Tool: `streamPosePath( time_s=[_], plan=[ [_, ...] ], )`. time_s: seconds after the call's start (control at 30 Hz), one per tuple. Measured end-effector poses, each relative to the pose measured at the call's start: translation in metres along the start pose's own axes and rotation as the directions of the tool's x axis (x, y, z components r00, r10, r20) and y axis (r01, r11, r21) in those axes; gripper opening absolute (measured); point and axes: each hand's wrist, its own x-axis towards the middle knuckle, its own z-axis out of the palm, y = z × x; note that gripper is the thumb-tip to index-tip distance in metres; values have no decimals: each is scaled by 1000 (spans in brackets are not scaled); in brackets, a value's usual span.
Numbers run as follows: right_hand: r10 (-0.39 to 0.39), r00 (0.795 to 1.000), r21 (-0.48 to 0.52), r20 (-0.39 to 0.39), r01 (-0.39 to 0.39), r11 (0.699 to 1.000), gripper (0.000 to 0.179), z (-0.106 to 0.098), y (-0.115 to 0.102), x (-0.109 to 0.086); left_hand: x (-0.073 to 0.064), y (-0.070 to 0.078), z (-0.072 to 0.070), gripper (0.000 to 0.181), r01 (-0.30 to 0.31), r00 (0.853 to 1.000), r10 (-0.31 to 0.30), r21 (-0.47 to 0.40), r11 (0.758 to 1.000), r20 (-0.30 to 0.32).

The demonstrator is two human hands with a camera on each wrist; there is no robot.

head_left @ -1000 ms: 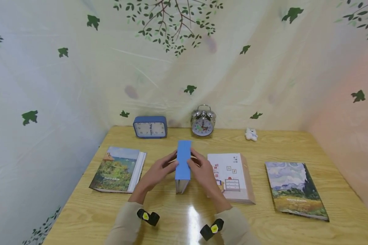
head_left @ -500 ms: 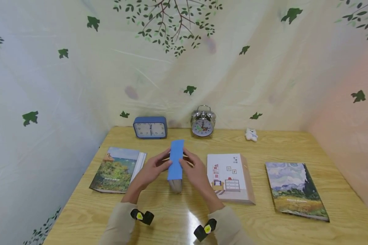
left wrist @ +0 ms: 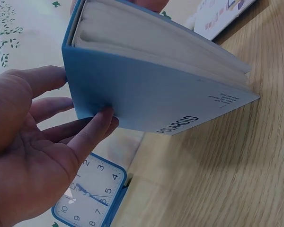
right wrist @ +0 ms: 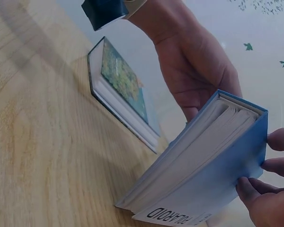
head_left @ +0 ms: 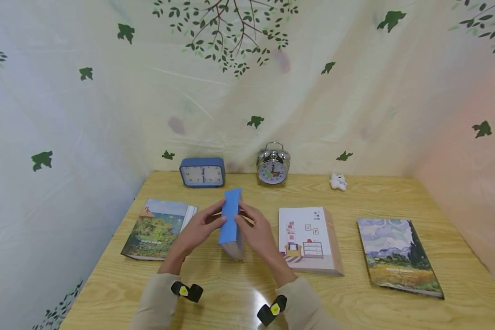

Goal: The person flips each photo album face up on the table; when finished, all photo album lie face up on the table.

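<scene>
Blue POLAROID album [head_left: 229,231] stands spine-up; fingers of left hand [head_left: 195,233] and right hand [head_left: 259,233] clamped on its opposite covers. Twin-bell alarm clock [head_left: 273,168] behind album.

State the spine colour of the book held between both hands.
The book's spine is blue; it shows best in the head view.

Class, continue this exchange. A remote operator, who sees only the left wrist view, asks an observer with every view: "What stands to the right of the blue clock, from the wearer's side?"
Observer: A silver twin-bell alarm clock.
Operator: How is the POLAROID album turned?
Observer: The head view shows its blue spine facing up.
Operator: Is there lettering on the cover by the right hand?
Observer: Yes, the right wrist view shows POLAROID printed there too.
</scene>
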Motion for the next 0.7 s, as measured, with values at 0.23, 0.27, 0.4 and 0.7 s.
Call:
streamPosePath(
  time_s=[0.23, 0.27, 0.4, 0.7],
  plan=[
    [19, 999, -62, 38, -17, 998, 44, 9, 9, 0, -3, 2, -6, 59, 44, 999, -43, 60, 997, -19],
    [25, 999, -68, 45, -22, 997, 44, 10, 9, 0, -4, 2, -7, 59, 38, 999, -36, 71, 997, -22],
    [22, 997, -122, 78, -12, 992, 45, 12, 14, -2, -6, 2, -11, 60, 10, 999, -4, 130, 991, -44],
    [54, 993, -318, 106, -17, 948, 51, 15, 33, -4, -15, 2, -24, 63, 88, 995, -79, 165, 982, -60]
  ],
)
